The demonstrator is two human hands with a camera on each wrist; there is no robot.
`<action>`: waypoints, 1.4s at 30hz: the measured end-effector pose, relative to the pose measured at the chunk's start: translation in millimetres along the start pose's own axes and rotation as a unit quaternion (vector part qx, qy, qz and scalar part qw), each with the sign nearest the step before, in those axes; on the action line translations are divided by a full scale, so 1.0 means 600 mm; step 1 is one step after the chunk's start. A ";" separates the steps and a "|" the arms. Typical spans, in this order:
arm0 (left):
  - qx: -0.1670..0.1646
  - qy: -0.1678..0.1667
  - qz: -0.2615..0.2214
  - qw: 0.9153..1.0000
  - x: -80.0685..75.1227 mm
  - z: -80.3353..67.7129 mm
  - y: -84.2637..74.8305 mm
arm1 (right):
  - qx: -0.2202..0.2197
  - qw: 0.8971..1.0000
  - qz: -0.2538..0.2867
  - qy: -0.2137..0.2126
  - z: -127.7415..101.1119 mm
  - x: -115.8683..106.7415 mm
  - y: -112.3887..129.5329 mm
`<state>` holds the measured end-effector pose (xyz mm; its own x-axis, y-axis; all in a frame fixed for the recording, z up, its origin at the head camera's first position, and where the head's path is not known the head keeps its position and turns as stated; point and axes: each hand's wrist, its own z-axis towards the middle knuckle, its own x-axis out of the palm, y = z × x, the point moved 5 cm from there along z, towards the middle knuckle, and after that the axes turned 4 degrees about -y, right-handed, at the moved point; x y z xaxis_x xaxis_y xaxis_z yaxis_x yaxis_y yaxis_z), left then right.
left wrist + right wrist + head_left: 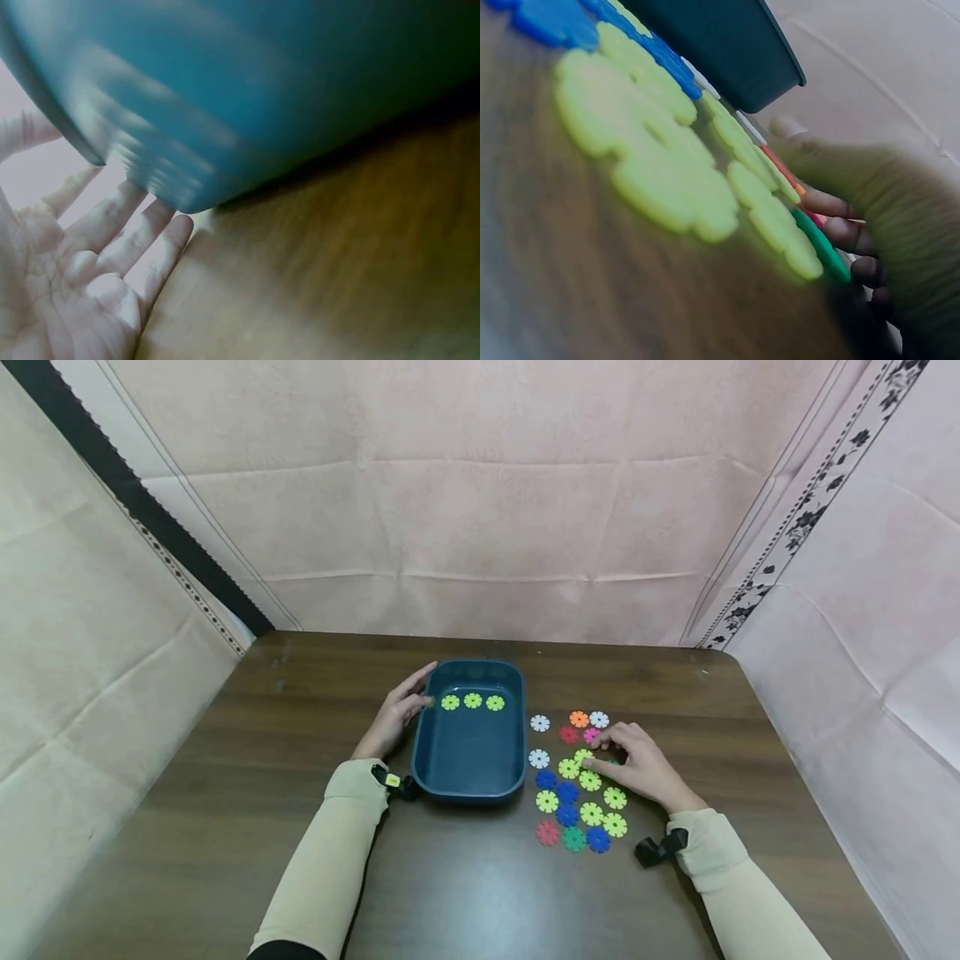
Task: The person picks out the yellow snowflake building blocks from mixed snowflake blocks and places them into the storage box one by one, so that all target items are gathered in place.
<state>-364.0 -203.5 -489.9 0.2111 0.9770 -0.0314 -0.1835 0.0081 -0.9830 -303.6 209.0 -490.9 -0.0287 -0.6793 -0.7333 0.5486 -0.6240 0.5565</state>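
A dark blue rectangular tray (470, 796) stands on the table, with three yellow-green flower-shaped discs (472, 701) in a row inside near its far end. My left hand (396, 717) holds the tray's left side, thumb at the rim and fingers along the outer wall (247, 97). To the right of the tray lie several loose flower-shaped discs in yellow-green, blue, white, red, orange, pink and green. Over these discs is my right hand (637, 764), its index fingertip at a pink disc (592, 736) and its thumb beside a yellow-green disc (590, 780). Thumb and index stand apart.
The brown wooden table (225, 827) bears everything. Pale cloth hangs behind it (480, 527) and along both sides. A red disc (547, 833), a green disc (573, 839) and a blue disc (597, 840) form the nearest row. Each wrist wears a small black camera.
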 end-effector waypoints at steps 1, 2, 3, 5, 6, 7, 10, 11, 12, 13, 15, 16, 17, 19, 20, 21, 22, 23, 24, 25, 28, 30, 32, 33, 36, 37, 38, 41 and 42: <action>0.002 0.002 0.001 1.000 -0.001 0.000 -0.001 | -0.002 1.000 -0.001 0.003 0.001 0.002 0.001; 0.002 0.003 0.000 1.000 -0.001 -0.001 -0.001 | -0.004 1.000 -0.001 0.006 0.001 0.003 0.002; 0.003 0.004 -0.001 1.000 -0.002 -0.001 -0.001 | -0.007 1.000 0.000 0.009 0.002 0.004 0.004; 0.001 0.006 -0.002 1.000 -0.002 -0.003 0.000 | -0.011 1.000 0.001 0.014 0.003 0.006 0.006; 0.001 0.007 -0.003 1.000 -0.002 -0.004 -0.001 | -0.011 1.000 0.003 0.015 0.003 0.007 0.006; 0.000 0.008 -0.004 1.000 -0.002 -0.006 -0.002 | -0.010 1.000 0.003 0.016 0.003 0.008 0.006; -0.003 0.009 -0.008 1.000 0.001 -0.012 -0.011 | -0.012 1.000 0.008 0.017 0.004 0.009 0.007; -0.005 0.010 -0.010 1.000 0.002 -0.015 -0.016 | -0.012 1.000 0.011 0.018 0.004 0.010 0.007; -0.006 0.011 -0.011 1.000 0.004 -0.017 -0.022 | -0.013 1.000 0.013 0.019 0.004 0.010 0.006; -0.005 0.011 -0.009 1.000 0.006 -0.019 -0.025 | -0.015 1.000 0.015 0.018 0.004 0.010 0.006; -0.001 0.013 -0.003 1.000 0.009 -0.022 -0.032 | -0.016 1.000 0.018 0.018 0.003 0.011 0.005; -0.001 0.013 -0.001 1.000 0.010 -0.023 -0.034 | -0.014 1.000 0.020 0.018 0.003 0.011 0.005; 0.000 0.014 0.002 1.000 0.010 -0.022 -0.035 | -0.012 1.000 0.023 0.017 0.003 0.010 0.004; 0.002 0.013 0.005 1.000 0.010 -0.021 -0.036 | -0.006 0.999 0.028 0.014 0.003 0.010 0.003; -0.001 0.013 0.003 1.000 0.011 -0.021 -0.038 | -0.002 0.999 0.031 0.014 0.003 0.009 0.003; -0.003 0.012 0.002 1.000 0.011 -0.021 -0.038 | 0.002 0.999 0.034 0.014 0.003 0.009 0.003; -0.005 0.011 -0.002 1.000 0.011 -0.021 -0.040 | 0.004 0.999 0.035 0.015 0.003 0.009 0.003; -0.008 0.012 -0.004 1.000 0.011 -0.021 -0.042 | 0.004 0.999 0.035 0.017 0.003 0.010 0.003; -0.010 0.012 -0.008 1.000 0.011 -0.022 -0.043 | 0.002 0.999 0.032 0.019 0.002 0.010 0.003; -0.012 0.013 -0.008 1.000 0.011 -0.023 -0.043 | -0.001 0.999 0.027 0.021 0.001 0.011 0.004; -0.016 0.017 -0.010 1.000 0.011 -0.024 -0.044 | -0.015 0.999 0.014 0.026 0.000 0.012 0.005; -0.014 0.017 -0.010 1.000 0.011 -0.025 -0.043 | -0.021 0.999 0.006 0.028 0.000 0.012 0.007; -0.012 0.017 -0.011 1.000 0.011 -0.025 -0.043 | -0.024 0.999 0.005 0.029 0.001 0.013 0.007; -0.011 0.017 -0.011 1.000 0.011 -0.026 -0.044 | -0.024 0.999 0.005 0.030 0.002 0.013 0.007; -0.011 0.018 -0.011 1.000 0.011 -0.026 -0.045 | -0.017 0.999 0.016 0.028 0.002 0.013 0.006; -0.010 0.019 -0.011 1.000 0.012 -0.027 -0.046 | -0.013 0.999 0.021 0.027 0.002 0.012 0.004; -0.010 0.020 -0.011 1.000 0.012 -0.026 -0.047 | -0.007 0.999 0.027 0.025 0.002 0.012 0.004; -0.008 0.023 -0.012 1.000 0.013 -0.025 -0.050 | 0.005 0.998 0.059 0.016 0.001 0.008 0.002; -0.006 0.024 -0.012 1.000 0.014 -0.024 -0.051 | 0.009 0.997 0.070 0.013 0.001 0.007 0.002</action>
<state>-342.9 -198.8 -463.0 0.2616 0.9650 -0.0161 -0.1656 0.0284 -0.9858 -303.6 205.2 -493.2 0.0696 -0.7501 -0.6577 0.5301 -0.5307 0.6613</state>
